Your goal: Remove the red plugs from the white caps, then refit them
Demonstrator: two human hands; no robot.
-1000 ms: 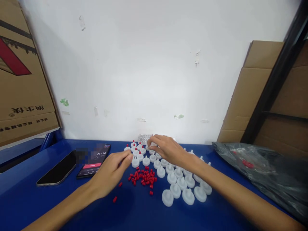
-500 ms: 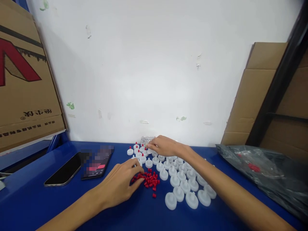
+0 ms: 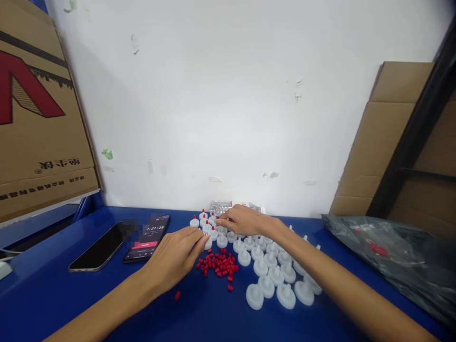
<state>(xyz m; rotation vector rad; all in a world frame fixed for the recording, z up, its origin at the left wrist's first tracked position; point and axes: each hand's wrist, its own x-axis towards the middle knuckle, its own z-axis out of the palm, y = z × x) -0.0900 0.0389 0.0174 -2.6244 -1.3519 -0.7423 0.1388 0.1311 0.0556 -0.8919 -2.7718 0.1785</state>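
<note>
Several white nozzle caps (image 3: 271, 274) stand in rows on the blue table (image 3: 53, 294). The ones at the back left (image 3: 194, 222) carry red tips. A heap of small red tips (image 3: 219, 265) lies just left of the rows. My left hand (image 3: 176, 260) rests beside the heap, its fingertips drawn together against a white cap (image 3: 208, 244); anything between them is hidden. My right hand (image 3: 244, 221) reaches across the rows from the right, thumb and fingers pinching a white cap at the back.
Two phones lie at the left, one dark (image 3: 98, 249) and one lit (image 3: 147, 232). A stray red tip (image 3: 177, 295) lies near my left forearm. A clear bottle (image 3: 223, 207) lies against the wall. A black plastic bag (image 3: 392, 251) lies at right, and cardboard boxes (image 3: 35, 118) stand at left.
My left hand dipped into the red heap, then rose to the white cap at the heap's top left. My right hand stayed on the back caps. The camera shifted slightly.
</note>
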